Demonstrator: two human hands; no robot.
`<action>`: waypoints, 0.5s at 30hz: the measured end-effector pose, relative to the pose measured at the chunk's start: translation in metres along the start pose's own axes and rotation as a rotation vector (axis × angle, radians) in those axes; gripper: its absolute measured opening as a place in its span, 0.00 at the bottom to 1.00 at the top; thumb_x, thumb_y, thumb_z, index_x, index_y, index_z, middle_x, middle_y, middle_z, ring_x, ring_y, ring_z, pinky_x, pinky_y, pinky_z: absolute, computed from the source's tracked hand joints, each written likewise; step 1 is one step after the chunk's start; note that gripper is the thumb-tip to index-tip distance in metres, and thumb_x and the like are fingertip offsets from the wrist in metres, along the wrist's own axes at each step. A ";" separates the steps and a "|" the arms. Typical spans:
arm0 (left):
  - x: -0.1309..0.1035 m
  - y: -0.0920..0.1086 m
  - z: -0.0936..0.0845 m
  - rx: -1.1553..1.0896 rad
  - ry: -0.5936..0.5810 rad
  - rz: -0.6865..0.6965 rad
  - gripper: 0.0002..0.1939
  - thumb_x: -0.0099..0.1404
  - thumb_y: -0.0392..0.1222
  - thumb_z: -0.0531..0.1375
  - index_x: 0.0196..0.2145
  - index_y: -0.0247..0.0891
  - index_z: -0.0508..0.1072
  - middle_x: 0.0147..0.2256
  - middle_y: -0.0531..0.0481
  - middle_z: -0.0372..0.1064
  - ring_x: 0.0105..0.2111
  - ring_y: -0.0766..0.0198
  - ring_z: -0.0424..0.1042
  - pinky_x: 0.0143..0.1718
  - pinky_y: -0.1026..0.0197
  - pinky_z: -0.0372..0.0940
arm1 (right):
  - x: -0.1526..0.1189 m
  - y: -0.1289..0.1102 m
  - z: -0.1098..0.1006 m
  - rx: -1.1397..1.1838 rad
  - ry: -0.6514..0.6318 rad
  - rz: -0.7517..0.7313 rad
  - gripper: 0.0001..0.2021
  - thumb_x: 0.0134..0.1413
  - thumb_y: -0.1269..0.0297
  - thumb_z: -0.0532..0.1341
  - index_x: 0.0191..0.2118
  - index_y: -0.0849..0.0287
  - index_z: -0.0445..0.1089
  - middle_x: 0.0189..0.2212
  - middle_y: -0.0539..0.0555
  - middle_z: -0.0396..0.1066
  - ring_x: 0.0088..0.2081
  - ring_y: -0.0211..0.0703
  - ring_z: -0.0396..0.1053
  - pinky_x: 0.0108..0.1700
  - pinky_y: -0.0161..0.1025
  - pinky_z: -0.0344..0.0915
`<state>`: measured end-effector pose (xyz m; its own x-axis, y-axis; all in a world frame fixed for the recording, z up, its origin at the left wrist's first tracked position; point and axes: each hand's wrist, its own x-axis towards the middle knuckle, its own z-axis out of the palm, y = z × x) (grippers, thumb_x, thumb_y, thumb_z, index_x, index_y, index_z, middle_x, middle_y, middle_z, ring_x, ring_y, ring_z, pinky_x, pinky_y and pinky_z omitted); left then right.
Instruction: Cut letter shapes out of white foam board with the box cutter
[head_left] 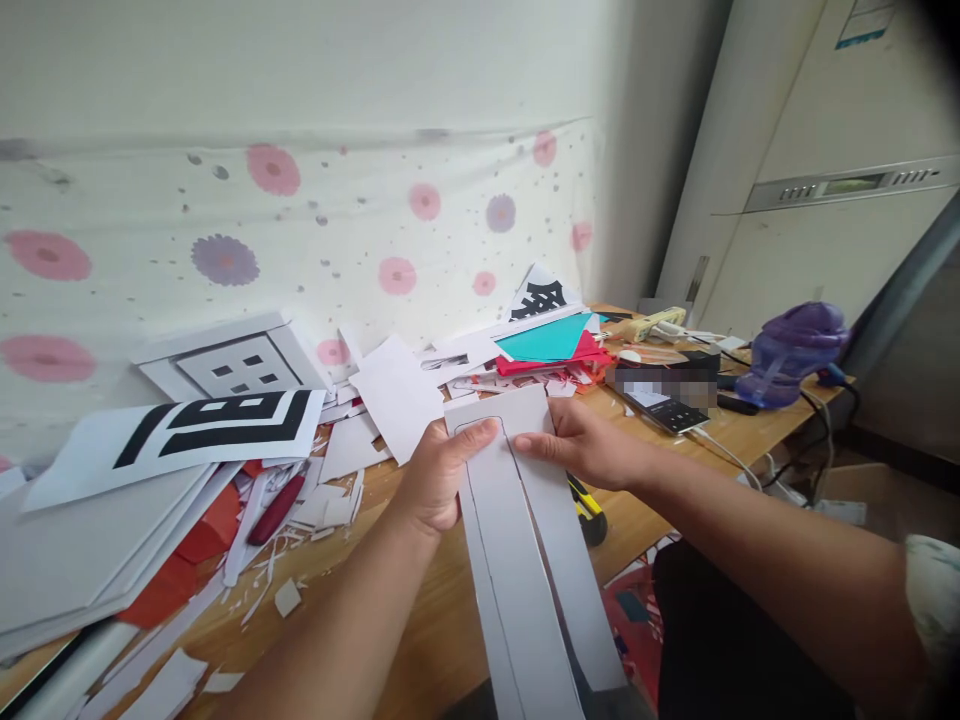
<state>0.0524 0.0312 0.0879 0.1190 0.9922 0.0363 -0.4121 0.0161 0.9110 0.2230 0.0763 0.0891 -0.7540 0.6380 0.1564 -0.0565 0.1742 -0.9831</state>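
Between both hands is a long white foam board [517,560], tilted toward me, with pencil lines and a lengthwise cut that gapes toward the near end. My left hand [444,478] grips its far left edge, thumb lying on top beside a drawn line. Gripping the far right edge, my right hand [581,440] has its thumb on the face near where the cut begins. The fingers beneath the board are hidden. A yellow and black utility knife [589,512] lies on the wooden table [405,590], partly covered by the board and close to my right hand.
To the left are stacked white boards [67,560], a sheet with black characters [202,440], a dark red-handled tool [276,510] and paper scraps [330,505]. Teal paper [547,338] lies at the back. On the right are a phone [664,400], cables and a purple bottle [795,350].
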 end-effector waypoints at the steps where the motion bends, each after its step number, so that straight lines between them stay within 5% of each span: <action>1: 0.000 -0.002 0.000 0.002 0.008 -0.009 0.23 0.54 0.40 0.65 0.48 0.33 0.71 0.41 0.40 0.74 0.37 0.49 0.74 0.40 0.49 0.67 | -0.001 0.000 -0.001 -0.038 -0.001 0.001 0.18 0.51 0.51 0.61 0.41 0.61 0.66 0.35 0.54 0.72 0.32 0.39 0.69 0.33 0.34 0.67; 8: 0.002 -0.004 -0.005 0.027 0.029 0.006 0.21 0.54 0.40 0.65 0.46 0.34 0.72 0.37 0.42 0.75 0.37 0.51 0.74 0.40 0.51 0.68 | 0.000 0.003 -0.001 -0.188 0.017 -0.047 0.17 0.54 0.52 0.59 0.40 0.62 0.66 0.35 0.54 0.72 0.32 0.39 0.69 0.33 0.34 0.66; 15: -0.001 0.006 -0.006 0.104 -0.035 0.045 0.14 0.55 0.38 0.64 0.41 0.34 0.73 0.37 0.43 0.75 0.34 0.53 0.74 0.37 0.53 0.68 | 0.001 0.001 0.009 -0.090 0.009 -0.040 0.19 0.52 0.51 0.60 0.40 0.63 0.65 0.36 0.56 0.72 0.33 0.39 0.70 0.34 0.36 0.67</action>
<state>0.0441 0.0306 0.0907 0.1350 0.9867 0.0910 -0.3224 -0.0431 0.9456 0.2166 0.0706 0.0871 -0.7464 0.6357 0.1970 -0.0277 0.2661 -0.9635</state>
